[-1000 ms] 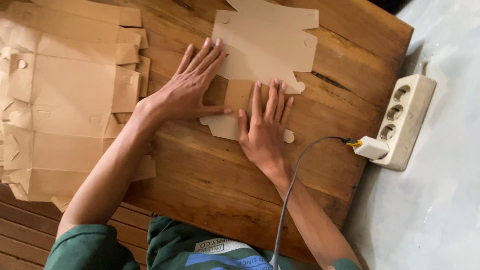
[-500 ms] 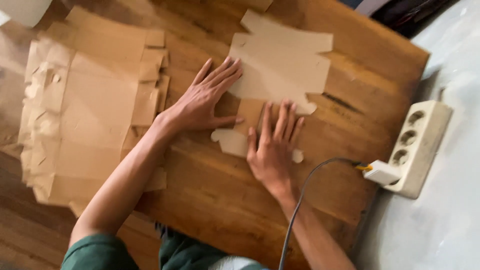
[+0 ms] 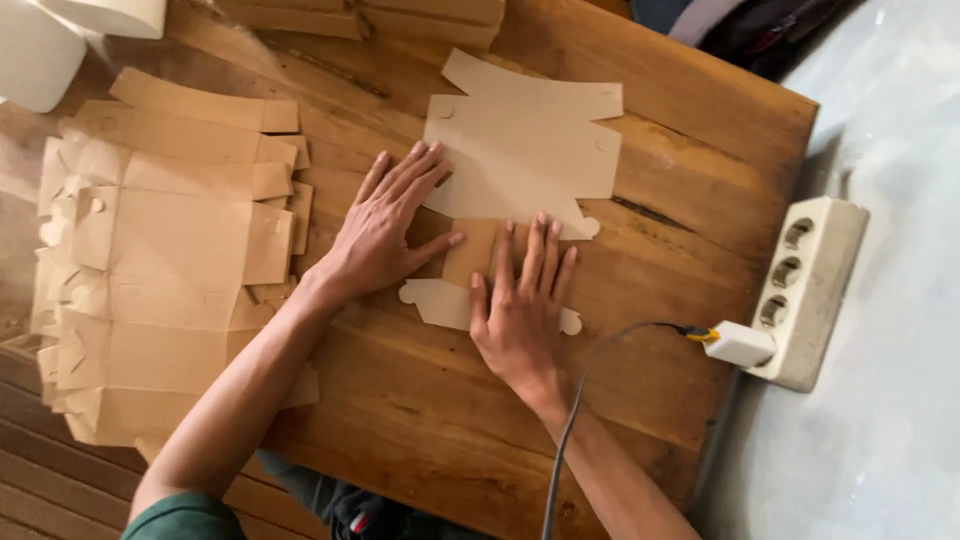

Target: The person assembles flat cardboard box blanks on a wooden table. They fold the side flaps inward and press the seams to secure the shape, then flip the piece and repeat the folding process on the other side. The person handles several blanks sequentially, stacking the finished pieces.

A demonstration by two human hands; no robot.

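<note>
A flat die-cut brown cardboard box blank (image 3: 525,150) lies on the wooden table (image 3: 400,420). Its near flap is folded back toward me. My left hand (image 3: 385,225) lies flat with fingers spread on the left part of the fold. My right hand (image 3: 520,305) presses palm down on the folded flap. Neither hand grips anything.
A thick stack of flat cardboard blanks (image 3: 160,260) covers the table's left side. A white power strip (image 3: 810,290) with a white plug (image 3: 738,343) and grey cable (image 3: 570,420) sits at the right edge. A white rounded object (image 3: 40,50) is at top left.
The view has shifted and pulled back, so the table sits lower in frame. Both hands stay flat on the folded blank in nearly the same pose.
</note>
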